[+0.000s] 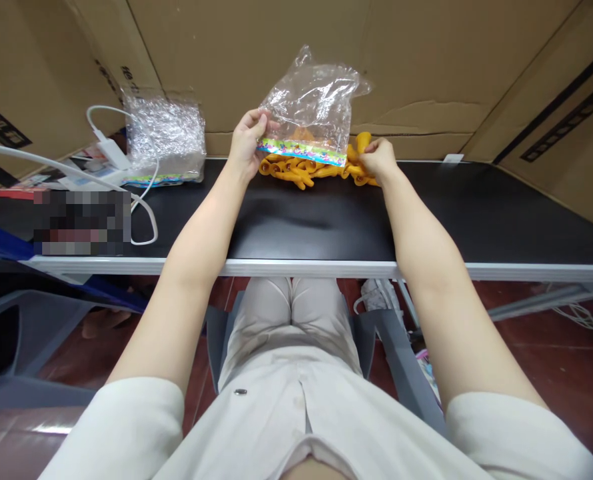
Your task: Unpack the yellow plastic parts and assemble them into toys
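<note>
My left hand is closed, its thumb and fingers pinching the left edge of a clear plastic bag. The bag stands up above the table, with a colourful printed strip along its lower edge. Behind and below that strip lies a row of small yellow-orange hollow pieces with finger-like ends; the bag partly covers them. At the right end of the row, my right hand is closed on a raised yellow-orange piece. Its fingertips are partly hidden.
A stack of clear plastic bags lies to the left. Beside it are a white plug and a looping white cable. Cardboard walls enclose the black table at the back and sides; a metal strip edges its front.
</note>
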Action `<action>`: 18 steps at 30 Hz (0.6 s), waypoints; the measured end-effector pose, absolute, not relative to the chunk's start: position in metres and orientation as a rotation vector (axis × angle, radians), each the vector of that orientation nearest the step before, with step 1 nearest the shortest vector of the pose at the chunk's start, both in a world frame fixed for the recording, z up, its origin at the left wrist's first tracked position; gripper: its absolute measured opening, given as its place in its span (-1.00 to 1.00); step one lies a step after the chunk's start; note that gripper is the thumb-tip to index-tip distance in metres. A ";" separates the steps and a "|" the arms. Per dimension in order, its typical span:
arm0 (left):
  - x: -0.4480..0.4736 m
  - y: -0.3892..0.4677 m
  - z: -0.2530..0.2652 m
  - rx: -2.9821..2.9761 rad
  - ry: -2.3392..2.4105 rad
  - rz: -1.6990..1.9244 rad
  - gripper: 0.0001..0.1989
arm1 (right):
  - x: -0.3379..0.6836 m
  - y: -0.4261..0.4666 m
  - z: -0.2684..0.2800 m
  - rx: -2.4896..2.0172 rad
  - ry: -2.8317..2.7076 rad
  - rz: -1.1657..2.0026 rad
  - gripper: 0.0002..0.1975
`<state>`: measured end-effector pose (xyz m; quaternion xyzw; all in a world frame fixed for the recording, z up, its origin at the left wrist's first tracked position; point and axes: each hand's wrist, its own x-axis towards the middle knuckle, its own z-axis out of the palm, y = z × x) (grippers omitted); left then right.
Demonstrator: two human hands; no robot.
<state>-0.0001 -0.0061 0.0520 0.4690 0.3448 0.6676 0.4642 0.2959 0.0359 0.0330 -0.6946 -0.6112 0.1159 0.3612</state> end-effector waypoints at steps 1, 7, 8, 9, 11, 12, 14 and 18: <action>0.000 -0.005 0.052 1.148 0.856 1.629 -0.76 | 0.297 0.037 0.031 -1.796 -1.502 0.321 -0.71; -0.001 -0.001 0.050 1.159 0.857 1.625 -0.76 | 0.283 0.028 0.041 -1.497 -1.496 0.412 -0.71; -0.001 -0.001 0.050 1.165 0.847 1.631 -0.78 | 0.279 0.023 0.045 -1.442 -1.481 0.440 -0.74; -0.001 -0.002 0.050 1.172 0.837 1.636 -0.80 | 0.274 0.017 0.051 -1.394 -1.471 0.503 -0.72; 0.000 -0.003 0.049 1.190 0.833 1.631 -0.85 | 0.264 0.001 0.062 -1.288 -1.474 0.797 -0.47; 0.001 -0.005 0.049 1.200 0.838 1.611 -0.85 | 0.258 -0.008 0.067 -1.220 -1.499 0.992 -0.36; 0.003 -0.008 0.049 1.212 0.860 1.550 -0.82 | 0.246 -0.023 0.075 -1.058 -1.508 1.177 -0.31; 0.008 -0.014 0.048 1.215 0.909 1.451 -0.74 | 0.231 -0.032 0.080 -1.190 -1.374 0.851 -0.39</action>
